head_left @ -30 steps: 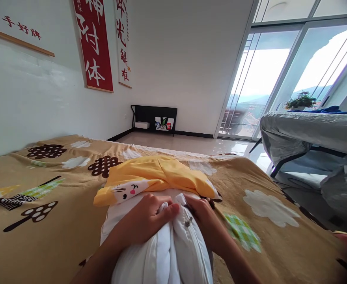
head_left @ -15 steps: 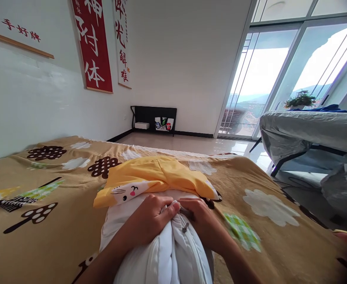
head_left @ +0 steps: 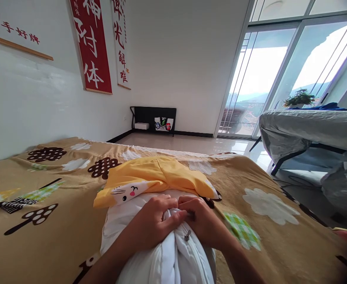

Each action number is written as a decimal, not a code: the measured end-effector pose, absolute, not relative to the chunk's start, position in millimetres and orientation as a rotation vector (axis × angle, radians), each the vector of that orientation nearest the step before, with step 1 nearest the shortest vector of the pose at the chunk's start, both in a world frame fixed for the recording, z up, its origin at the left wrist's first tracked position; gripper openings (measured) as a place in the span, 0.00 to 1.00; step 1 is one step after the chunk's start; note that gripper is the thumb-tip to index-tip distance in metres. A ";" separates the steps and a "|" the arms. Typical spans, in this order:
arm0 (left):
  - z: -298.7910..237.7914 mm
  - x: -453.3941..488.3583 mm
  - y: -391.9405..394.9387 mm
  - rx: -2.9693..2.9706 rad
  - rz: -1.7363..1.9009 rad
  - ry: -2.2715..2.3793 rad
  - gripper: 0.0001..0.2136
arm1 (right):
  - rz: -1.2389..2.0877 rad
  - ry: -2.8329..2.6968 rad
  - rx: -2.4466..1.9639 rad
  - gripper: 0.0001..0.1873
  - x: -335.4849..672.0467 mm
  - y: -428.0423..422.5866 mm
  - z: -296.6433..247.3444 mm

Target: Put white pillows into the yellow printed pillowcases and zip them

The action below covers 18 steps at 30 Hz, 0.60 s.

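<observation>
A white pillow (head_left: 164, 256) with a zipper along its right side lies in front of me, its near part gathered into folds. My left hand (head_left: 157, 219) grips the folded white cloth from the left, thumb laid over the top. From the right, my right hand (head_left: 198, 217) is closed on the same folds, its knuckles touching the left hand's. The metal zipper pull (head_left: 187, 235) hangs just below the right hand. Beyond the hands, a yellow pillowcase (head_left: 161, 171) with a winking animal face covers the pillow's far end. Both sets of fingertips are partly hidden in the cloth.
Underneath spreads a brown patterned blanket (head_left: 52, 236) on the bed. At the right stands a plastic-covered table (head_left: 306, 124) with a potted plant (head_left: 300, 98). A low black rack (head_left: 150, 114) is by the far wall, and a sliding glass door (head_left: 256, 79) is at the right back.
My hands have drawn closer together and now touch at the knuckles over the gathered cloth. The left thumb has slid to the right, nearer the right hand.
</observation>
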<state>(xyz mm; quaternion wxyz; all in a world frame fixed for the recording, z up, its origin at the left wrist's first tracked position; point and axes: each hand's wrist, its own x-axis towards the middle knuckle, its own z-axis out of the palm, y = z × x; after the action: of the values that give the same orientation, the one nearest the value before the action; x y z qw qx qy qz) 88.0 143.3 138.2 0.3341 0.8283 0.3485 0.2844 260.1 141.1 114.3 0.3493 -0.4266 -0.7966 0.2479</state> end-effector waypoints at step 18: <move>122.8 81.3 184.5 1.870 0.845 0.915 0.21 | -0.038 -1.922 -0.979 0.13 252.5 68.7 131.8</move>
<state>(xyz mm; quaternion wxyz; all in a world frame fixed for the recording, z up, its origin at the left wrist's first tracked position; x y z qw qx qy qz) 81.3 184.5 122.8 0.4327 0.7505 0.3670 0.3390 252.5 68.7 131.8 0.4724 -0.3998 -0.7853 -0.0155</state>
